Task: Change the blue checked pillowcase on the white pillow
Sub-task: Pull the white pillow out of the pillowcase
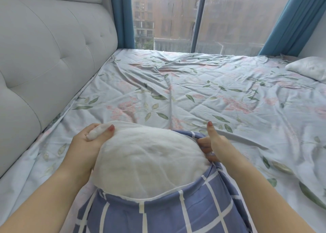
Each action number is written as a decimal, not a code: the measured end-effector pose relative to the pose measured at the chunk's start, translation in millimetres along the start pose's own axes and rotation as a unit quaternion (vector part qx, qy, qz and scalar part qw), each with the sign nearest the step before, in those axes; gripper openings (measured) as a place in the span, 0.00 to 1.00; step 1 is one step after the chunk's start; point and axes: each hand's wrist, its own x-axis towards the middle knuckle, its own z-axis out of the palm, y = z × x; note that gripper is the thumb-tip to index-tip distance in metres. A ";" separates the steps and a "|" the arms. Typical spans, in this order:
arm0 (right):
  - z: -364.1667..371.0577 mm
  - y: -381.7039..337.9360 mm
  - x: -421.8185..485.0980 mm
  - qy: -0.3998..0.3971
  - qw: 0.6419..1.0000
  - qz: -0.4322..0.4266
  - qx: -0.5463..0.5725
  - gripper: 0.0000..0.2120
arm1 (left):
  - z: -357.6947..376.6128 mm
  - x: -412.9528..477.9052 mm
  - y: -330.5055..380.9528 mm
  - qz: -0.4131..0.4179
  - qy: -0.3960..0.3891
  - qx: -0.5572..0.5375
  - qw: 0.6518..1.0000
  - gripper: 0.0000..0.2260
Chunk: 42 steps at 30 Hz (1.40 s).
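The white pillow [150, 160] lies on the bed in front of me, its far half sticking out of the blue checked pillowcase [158, 215], which covers the near half. My left hand [88, 143] grips the pillow's far left corner, fingers curled round a bunch of white fabric. My right hand [211, 144] holds the pillowcase's open edge at the pillow's right side, fingers curled into the blue cloth, thumb pointing up.
A floral bed sheet [194, 91] covers the mattress, wrinkled in the middle. A grey padded headboard [44, 56] runs along the left. A second white pillow [308, 69] lies at the far right. Beyond the bed are a window and blue curtains [123, 16].
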 end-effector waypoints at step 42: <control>15.6 12.2 -28.7 -0.037 0.989 -0.133 0.047 0.24 | 116.3 -10.7 -29.7 0.223 -0.100 0.636 0.732 0.33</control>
